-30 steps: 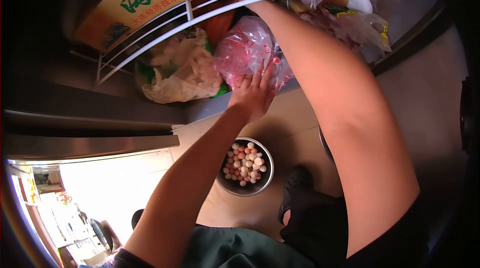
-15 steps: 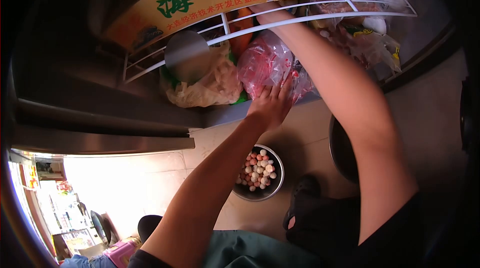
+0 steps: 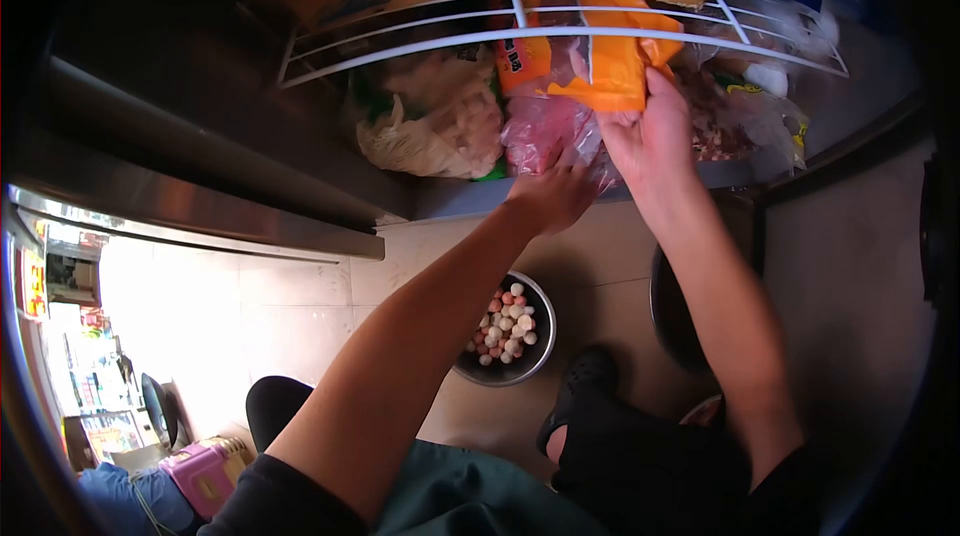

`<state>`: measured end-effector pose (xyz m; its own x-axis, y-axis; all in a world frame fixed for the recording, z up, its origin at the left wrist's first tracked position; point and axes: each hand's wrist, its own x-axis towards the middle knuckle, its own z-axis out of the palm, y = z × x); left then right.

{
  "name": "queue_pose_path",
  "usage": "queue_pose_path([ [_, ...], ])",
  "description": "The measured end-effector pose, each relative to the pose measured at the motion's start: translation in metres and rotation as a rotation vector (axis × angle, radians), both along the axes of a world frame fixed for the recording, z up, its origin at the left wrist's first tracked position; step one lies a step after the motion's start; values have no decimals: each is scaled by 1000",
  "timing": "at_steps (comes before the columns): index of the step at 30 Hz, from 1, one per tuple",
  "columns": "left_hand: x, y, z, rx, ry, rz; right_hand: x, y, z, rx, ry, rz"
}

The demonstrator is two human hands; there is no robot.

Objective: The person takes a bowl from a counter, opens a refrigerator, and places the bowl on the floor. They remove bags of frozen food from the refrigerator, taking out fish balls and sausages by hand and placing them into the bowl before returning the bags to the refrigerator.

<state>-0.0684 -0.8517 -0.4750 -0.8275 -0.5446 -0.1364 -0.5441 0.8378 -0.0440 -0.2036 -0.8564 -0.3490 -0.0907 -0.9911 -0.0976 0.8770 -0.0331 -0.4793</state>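
– Where's the orange packet (image 3: 622, 76)?
– Upper middle of the frame, a little right of centre, with bars of the white wire rack (image 3: 420, 58) crossing its upper part
– And the hands?
– The right hand (image 3: 655, 131) grips the packet's lower edge, thumb on top. The left hand (image 3: 555, 196) lies just below and to the left, fingers on the pink bag (image 3: 545, 126); I can't tell whether they pinch it
– Anything nearby?
– A pale bag (image 3: 430, 136) left of the pink one, and a metal bowl (image 3: 546, 321) of small balls (image 3: 512, 324) at lower centre
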Motion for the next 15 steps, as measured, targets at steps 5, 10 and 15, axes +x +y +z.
queue_pose_path([
  [5, -3, -12, -1, 227, 259, 166, 10, 73, 21, -25, -167, -112],
  [10, -11, -24, 6, 173, 266, 182, -25, 136, 15, -587, -237, 106],
  [15, -10, -42, 33, 781, 911, -324, -56, 141, 47, -629, -75, 62],
])
